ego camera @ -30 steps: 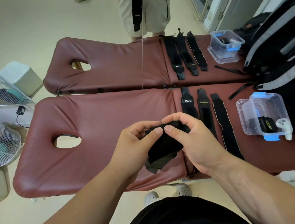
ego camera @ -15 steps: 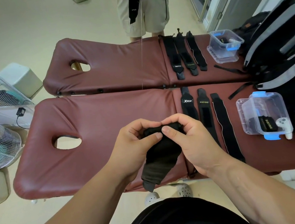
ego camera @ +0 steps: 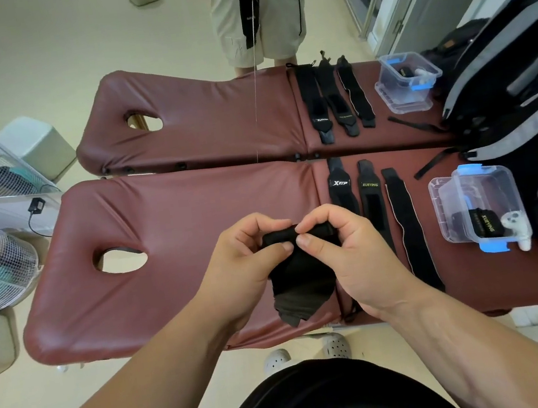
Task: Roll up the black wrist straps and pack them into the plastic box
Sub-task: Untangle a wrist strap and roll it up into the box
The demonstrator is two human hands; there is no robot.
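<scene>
Pinching the black strap (ego camera: pixel 299 268) at its rolled top, my left hand (ego camera: pixel 244 262) and right hand (ego camera: pixel 340 256) meet thumb to thumb above the near edge of the front bed (ego camera: pixel 164 253). The unrolled tail hangs crumpled below. My fingers cover the ends of the roll, so I cannot tell how tight it is. Three flat straps (ego camera: pixel 372 199) lie side by side toward the right end. The plastic box (ego camera: pixel 478 205) stands near that end and holds a rolled strap (ego camera: pixel 486 225). A white item (ego camera: pixel 516 227) at its corner is unclear. A backpack (ego camera: pixel 520 82) overlaps the right edge.
</scene>
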